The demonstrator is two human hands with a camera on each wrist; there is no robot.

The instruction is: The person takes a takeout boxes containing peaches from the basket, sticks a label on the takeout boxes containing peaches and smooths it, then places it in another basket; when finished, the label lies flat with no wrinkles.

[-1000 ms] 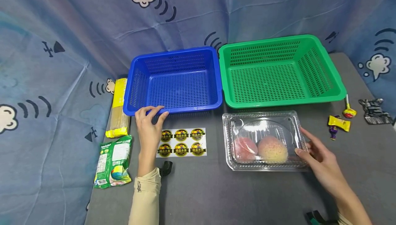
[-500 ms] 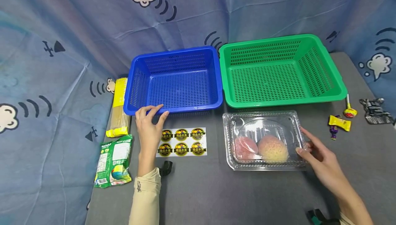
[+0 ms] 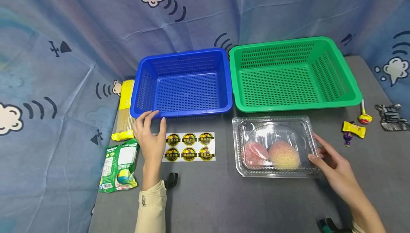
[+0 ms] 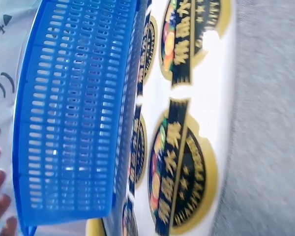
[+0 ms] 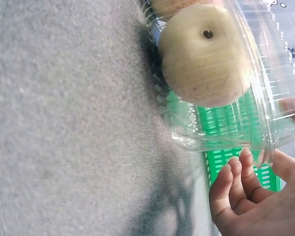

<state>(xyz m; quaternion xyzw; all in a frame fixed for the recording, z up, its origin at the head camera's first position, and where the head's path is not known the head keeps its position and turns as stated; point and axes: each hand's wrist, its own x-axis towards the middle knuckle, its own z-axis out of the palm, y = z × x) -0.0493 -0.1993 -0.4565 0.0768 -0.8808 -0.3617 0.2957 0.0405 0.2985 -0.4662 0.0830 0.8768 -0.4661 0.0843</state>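
**Hands at the sticker sheet and the fruit box**

The left hand (image 3: pixel 150 136) lay over the left end of the white sheet of round black-and-gold stickers (image 3: pixel 189 146), its fingers loosely spread and gripping nothing, fingertips just short of the near rim of the blue perforated plastic basket (image 3: pixel 182 83). The right hand (image 3: pixel 333 167) rested against the right wall of the clear plastic clamshell box (image 3: pixel 275 145), fingers relaxed and touching it. Two pale pink peaches (image 3: pixel 283 154) sat inside the closed box, which stood on the grey table (image 3: pixel 224 197) just near of the green perforated plastic basket (image 3: pixel 291 74).
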